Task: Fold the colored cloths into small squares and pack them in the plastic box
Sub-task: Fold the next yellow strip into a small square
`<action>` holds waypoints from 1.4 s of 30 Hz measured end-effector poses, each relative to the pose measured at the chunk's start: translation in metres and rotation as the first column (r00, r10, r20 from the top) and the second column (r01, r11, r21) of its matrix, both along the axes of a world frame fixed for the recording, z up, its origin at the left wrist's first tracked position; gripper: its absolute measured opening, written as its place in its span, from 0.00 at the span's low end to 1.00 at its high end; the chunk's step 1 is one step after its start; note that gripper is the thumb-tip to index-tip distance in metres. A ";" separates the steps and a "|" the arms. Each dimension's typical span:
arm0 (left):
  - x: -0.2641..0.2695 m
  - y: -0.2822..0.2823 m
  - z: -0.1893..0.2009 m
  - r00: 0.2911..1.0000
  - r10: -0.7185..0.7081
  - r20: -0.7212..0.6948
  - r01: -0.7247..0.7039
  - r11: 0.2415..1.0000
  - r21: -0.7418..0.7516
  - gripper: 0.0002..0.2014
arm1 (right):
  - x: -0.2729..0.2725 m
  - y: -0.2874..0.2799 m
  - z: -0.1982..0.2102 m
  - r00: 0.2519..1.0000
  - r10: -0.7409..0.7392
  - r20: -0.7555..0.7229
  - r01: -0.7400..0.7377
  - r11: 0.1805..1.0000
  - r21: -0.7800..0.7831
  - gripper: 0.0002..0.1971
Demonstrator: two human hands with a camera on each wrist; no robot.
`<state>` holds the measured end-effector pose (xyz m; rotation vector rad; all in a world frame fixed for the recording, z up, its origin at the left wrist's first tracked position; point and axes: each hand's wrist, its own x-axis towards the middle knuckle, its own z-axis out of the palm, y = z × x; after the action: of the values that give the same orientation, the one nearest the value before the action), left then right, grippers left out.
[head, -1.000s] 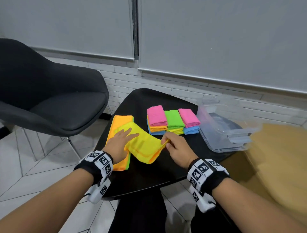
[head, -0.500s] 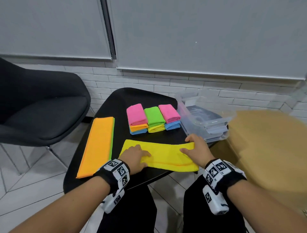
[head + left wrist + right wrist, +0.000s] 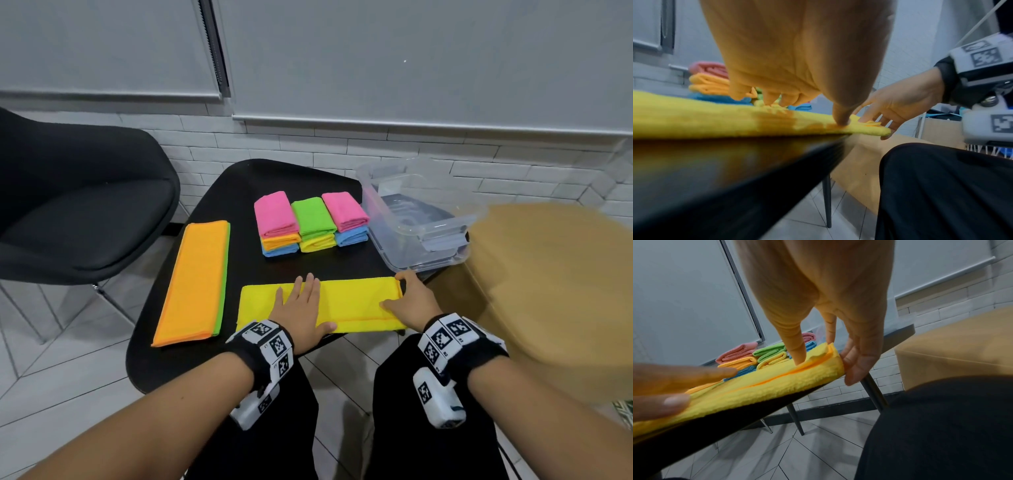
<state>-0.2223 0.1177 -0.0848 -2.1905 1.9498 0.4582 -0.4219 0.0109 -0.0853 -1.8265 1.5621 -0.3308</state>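
Note:
A yellow cloth [image 3: 356, 305], folded into a long strip, lies along the near edge of the black table [image 3: 267, 178]. My left hand [image 3: 301, 305] lies flat on its middle, fingers straight. My right hand [image 3: 407, 301] holds the strip's right end, thumb on top and fingers round the end; the right wrist view shows this on the yellow cloth [image 3: 777, 386]. Three stacks of folded cloths [image 3: 311, 222] in pink, green, orange, yellow and blue stand mid-table. The clear plastic box [image 3: 373, 212] sits at the right with no cloths in it.
An orange strip [image 3: 195, 281] lies over a green one at the table's left. A black chair [image 3: 85, 205] stands further left. A blurred tan surface [image 3: 548, 291] adjoins the table on the right. My legs in black trousers are under the near edge.
The yellow cloth came off the orange pile and now lies flat as a strip at the near edge. My left hand slid toward its middle; my right hand moved to its right end.

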 end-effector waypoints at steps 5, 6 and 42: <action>-0.002 -0.006 -0.017 0.998 0.062 0.028 -0.063 0.997 0.045 0.56 | 0.001 0.000 0.005 0.998 -0.025 0.062 0.029 0.996 -0.079 0.24; -0.003 -0.007 -0.018 0.997 0.071 0.036 -0.072 0.997 0.039 0.58 | 0.004 0.000 0.007 0.996 -0.022 0.083 0.032 0.993 -0.112 0.23; 0.064 0.016 -0.001 0.928 0.355 -0.117 -0.357 0.934 0.004 0.31 | 0.093 0.030 -0.030 0.647 0.497 -0.578 -0.678 0.721 -0.140 0.57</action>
<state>-0.1585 0.1341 -0.0853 -2.5933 1.6063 0.6340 -0.3290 0.0409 -0.1156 -2.7656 1.1199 0.2385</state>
